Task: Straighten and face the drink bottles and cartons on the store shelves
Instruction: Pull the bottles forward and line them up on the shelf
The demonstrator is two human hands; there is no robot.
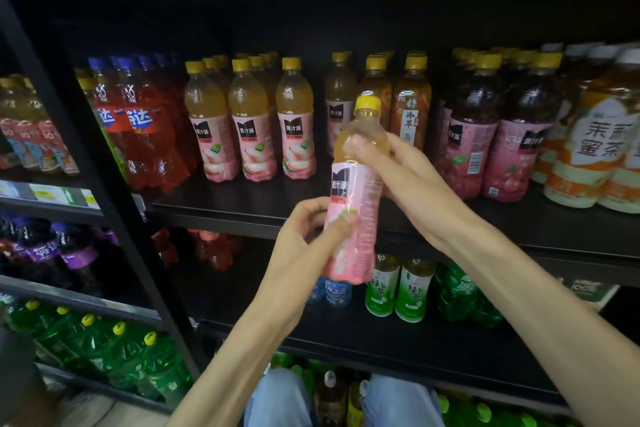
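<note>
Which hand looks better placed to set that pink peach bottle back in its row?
Probably the right hand: it grips the peach juice bottle near the shoulder, nearer the shelf gap; the left hand holds lower.

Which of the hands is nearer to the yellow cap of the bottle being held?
Right. The right hand grips the pink-labelled bottle just below its yellow cap; the left hand holds the lower label, farther down.

I see a bare shelf (242, 199) strip in front of the peach bottles (258, 125), and an open slot between them and the tea bottles (410, 107). The held bottle (353, 191) and both hands partly block that slot.
</note>
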